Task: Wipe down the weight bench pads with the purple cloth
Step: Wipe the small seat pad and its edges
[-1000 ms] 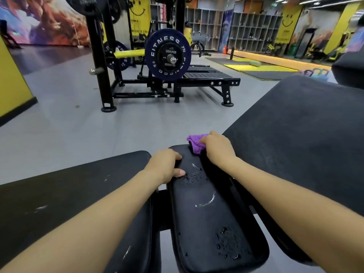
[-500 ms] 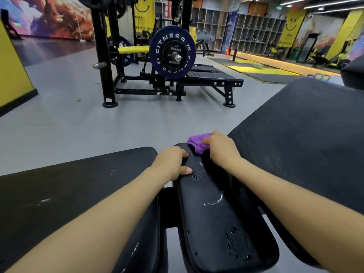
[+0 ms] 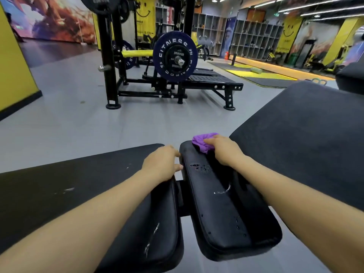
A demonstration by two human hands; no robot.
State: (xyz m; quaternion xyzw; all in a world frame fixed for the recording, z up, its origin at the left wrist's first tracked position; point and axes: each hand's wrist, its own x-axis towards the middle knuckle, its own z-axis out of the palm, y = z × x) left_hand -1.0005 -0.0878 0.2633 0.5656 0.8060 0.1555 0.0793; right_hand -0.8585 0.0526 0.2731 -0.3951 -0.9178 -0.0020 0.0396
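While the near end of the narrow pad point(image 3: 226, 217) carries unwiped droplets point(image 3: 239, 223), the wipe is at the far end only. Streak point(image 3: 223, 191) mid-pad and a wet patch point(image 3: 201, 168) just short of the hands. Left pad point(image 3: 153, 223) also shows pale smears.

Left hand point(image 3: 161, 164): fingers curled over the left pad's far edge, thumb touching the narrow pad's side. Bracing, holds no object. Right hand point(image 3: 224, 150): fingers curled down on the purple cloth point(image 3: 202, 141), pressing it onto the narrow pad's far tip. Cloth is bunched, small contact patch.

Risks, judged:
- bunched cloth leaves missed strips; droplets get pushed, not absorbed
- cloth at the tip could slide off onto the floor point(image 3: 98, 125)
- wet vinyl, so the bracing left hand may slip
- big inclined pad point(image 3: 305, 134) on the right looks untouched, easy to skip

Beyond: a plate-loaded rack point(image 3: 175, 56), cubby shelves point(image 3: 254, 38) at the back wall.
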